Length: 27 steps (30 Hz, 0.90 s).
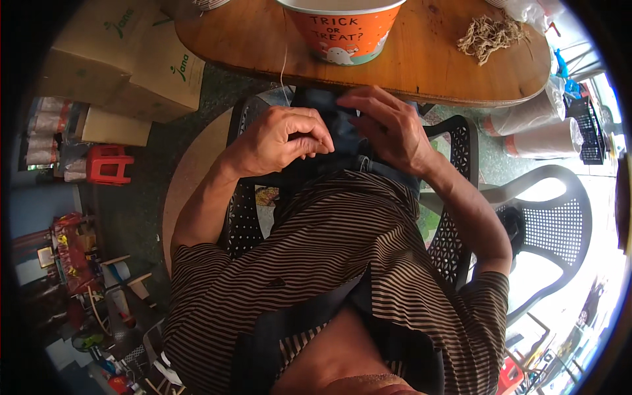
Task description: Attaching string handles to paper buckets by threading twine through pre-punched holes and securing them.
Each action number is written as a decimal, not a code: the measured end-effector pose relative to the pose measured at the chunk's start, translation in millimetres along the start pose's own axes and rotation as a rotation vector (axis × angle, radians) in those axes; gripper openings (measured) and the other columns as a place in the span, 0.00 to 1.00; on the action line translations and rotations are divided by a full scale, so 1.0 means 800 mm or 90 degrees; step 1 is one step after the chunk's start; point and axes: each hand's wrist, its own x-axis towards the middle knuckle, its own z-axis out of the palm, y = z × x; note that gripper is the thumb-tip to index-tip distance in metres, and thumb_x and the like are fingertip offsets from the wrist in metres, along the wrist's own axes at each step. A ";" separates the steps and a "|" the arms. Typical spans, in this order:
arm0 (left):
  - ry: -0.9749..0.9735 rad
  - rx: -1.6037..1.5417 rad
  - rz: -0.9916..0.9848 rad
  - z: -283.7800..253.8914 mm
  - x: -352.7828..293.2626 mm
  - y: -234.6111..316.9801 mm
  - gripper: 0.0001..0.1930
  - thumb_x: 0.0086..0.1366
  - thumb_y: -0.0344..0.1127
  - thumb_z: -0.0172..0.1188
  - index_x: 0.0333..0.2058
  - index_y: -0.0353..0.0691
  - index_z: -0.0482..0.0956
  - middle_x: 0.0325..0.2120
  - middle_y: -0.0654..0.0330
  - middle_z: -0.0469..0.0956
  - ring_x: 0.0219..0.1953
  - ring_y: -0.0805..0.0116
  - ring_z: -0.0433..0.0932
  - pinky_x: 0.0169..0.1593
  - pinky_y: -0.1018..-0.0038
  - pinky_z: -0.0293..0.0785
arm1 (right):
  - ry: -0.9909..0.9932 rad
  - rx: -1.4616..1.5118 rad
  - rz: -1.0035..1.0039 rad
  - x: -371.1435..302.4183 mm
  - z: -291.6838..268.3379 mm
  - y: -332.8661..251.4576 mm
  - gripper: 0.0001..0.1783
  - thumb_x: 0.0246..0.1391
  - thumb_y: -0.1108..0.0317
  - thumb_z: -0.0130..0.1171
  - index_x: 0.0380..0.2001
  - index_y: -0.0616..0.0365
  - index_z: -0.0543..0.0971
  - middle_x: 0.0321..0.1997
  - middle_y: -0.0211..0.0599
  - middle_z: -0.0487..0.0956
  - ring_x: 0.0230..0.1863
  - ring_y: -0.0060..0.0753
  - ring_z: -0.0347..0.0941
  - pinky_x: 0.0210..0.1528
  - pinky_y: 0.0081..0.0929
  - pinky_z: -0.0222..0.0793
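Note:
An orange paper bucket (345,33) with a white rim and a ghost picture stands on the wooden table in front of me. From beside it a thin pale string (284,69) hangs over the table edge and passes out of sight behind my left hand (289,137). That hand is closed in a pinch above my lap; the string's end is hidden. To its right, my right hand (392,128) is raised just below the table edge. Its index finger reaches out, apart from the thumb, and I see nothing between them. The two hands do not touch.
On the wooden table (237,39) lies a tangled heap of tan twine (492,38). Cardboard boxes (155,85) and a red stool (110,164) are at left. Wrapped stacks of paper buckets (543,137) stand at right, near a grey plastic chair (569,230).

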 end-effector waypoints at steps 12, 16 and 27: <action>0.290 -0.087 -0.310 -0.066 -0.042 -0.092 0.18 0.71 0.45 0.65 0.44 0.34 0.75 0.22 0.67 0.74 0.21 0.83 0.71 0.22 0.82 0.65 | 0.007 0.018 -0.066 0.040 -0.001 0.009 0.17 0.56 0.84 0.55 0.48 0.62 0.81 0.41 0.40 0.81 0.29 0.30 0.80 0.32 0.25 0.78; 0.212 -0.146 -0.321 -0.064 -0.029 -0.111 0.19 0.71 0.44 0.65 0.48 0.34 0.77 0.23 0.69 0.75 0.21 0.83 0.69 0.22 0.83 0.62 | -0.017 0.028 0.000 0.031 0.005 0.016 0.16 0.58 0.83 0.55 0.48 0.62 0.81 0.42 0.39 0.82 0.31 0.30 0.81 0.33 0.26 0.78; -0.131 -0.243 -0.218 -0.013 -0.025 -0.005 0.13 0.73 0.39 0.63 0.41 0.32 0.83 0.23 0.69 0.75 0.23 0.82 0.70 0.27 0.81 0.66 | -0.124 0.095 -0.094 0.007 0.040 -0.016 0.43 0.43 0.83 0.56 0.68 0.61 0.64 0.66 0.52 0.71 0.56 0.59 0.77 0.51 0.42 0.80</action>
